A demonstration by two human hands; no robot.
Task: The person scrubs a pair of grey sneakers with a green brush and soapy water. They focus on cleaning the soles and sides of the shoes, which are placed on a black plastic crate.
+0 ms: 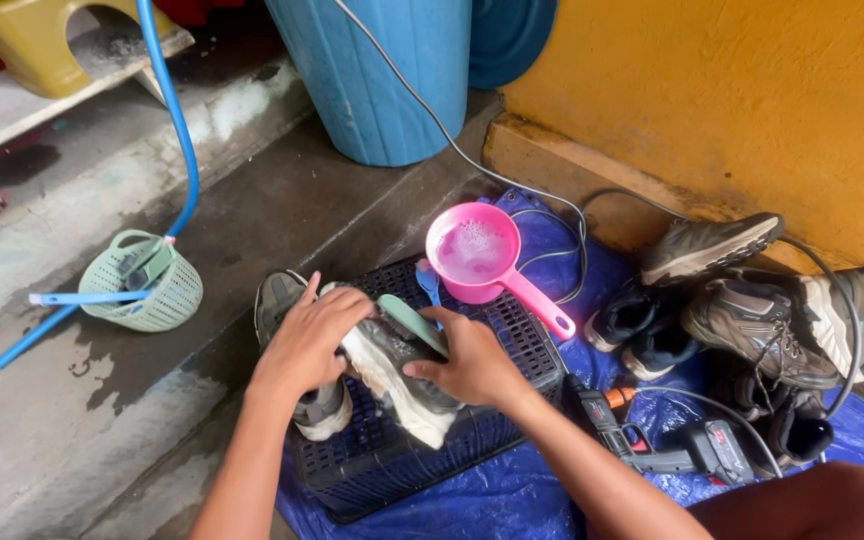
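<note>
While the left hand (307, 335) presses down over the upper part of a grey shoe (392, 375), its fingers spread and curled across the top, the right hand (472, 360) is closed around a pale green scrub brush (410, 322), whose body shows just above that hand's thumb and fingers. That brush lies against the shoe between the two hands, so the shoe sits directly under both grips, its whitish sole (417, 420) turned outward below the right hand's knuckles. A second grey shoe (297, 400) lies beneath the left hand and just to its left, partly covered by the wrist. Both shoes rest on an upturned dark blue plastic crate (392, 465), which spreads out beneath and past both hands.

Just beyond the right hand, near its fingertips, stands a pink scoop (474, 250) holding foamy water, its handle running toward the right. Further right of that hand lies a heap of worn hiking shoes (752, 310) on a blue tarp (512, 495), and close by the right forearm lies a cordless drill (652, 440). Well away to the left of the left hand sits a pale green basket (152, 285), with a blue hose (177, 120) running past it.
</note>
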